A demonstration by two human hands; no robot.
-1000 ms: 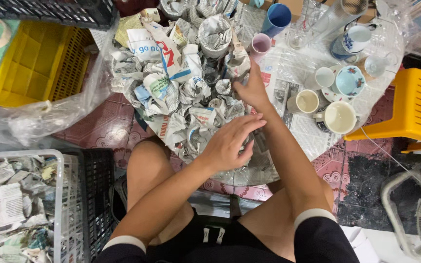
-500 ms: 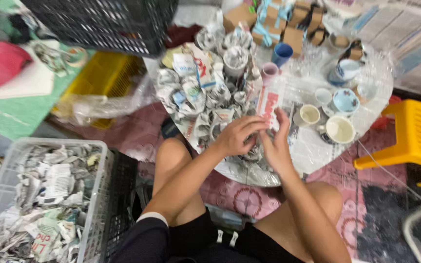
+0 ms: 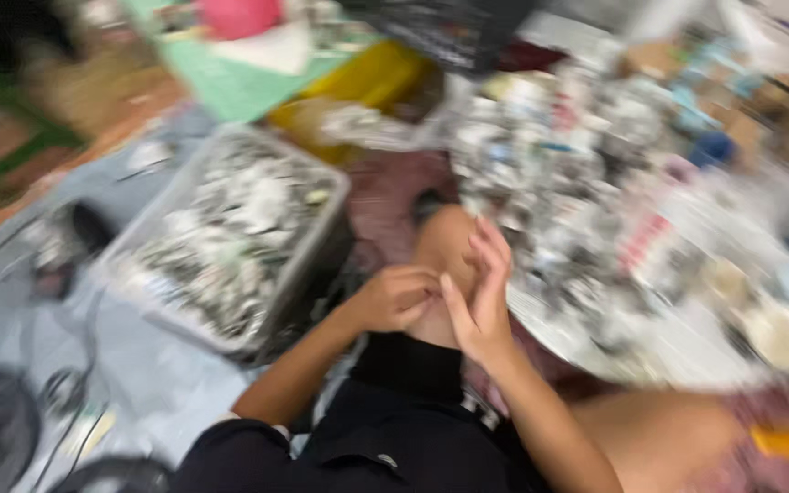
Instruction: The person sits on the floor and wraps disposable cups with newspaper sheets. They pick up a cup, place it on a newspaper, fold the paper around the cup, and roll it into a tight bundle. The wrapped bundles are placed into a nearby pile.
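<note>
The view is heavily blurred by motion. The left hand point(image 3: 397, 298) is seen curled, its fingers bent inward, and is held over the person's bare knee point(image 3: 438, 265). The right hand point(image 3: 478, 297) is raised just beside it, palm turned toward the left hand, with the fingers stretched upward and the thumb touching the left hand's knuckles. Whether anything is pinched between the two hands cannot be told through the blur.

Just to the right of the hands, a round tabletop point(image 3: 687, 351) is seen, covered with a heap of crumpled paper-wrapped items point(image 3: 559, 173); pale cups point(image 3: 778, 333) are made out near its right edge, though only faintly. To the left of the hands, on the floor, a grey crate point(image 3: 230, 237) filled with more crumpled paper is found, well apart from the tabletop. A yellow bin point(image 3: 358, 87) is seen beyond it.
</note>
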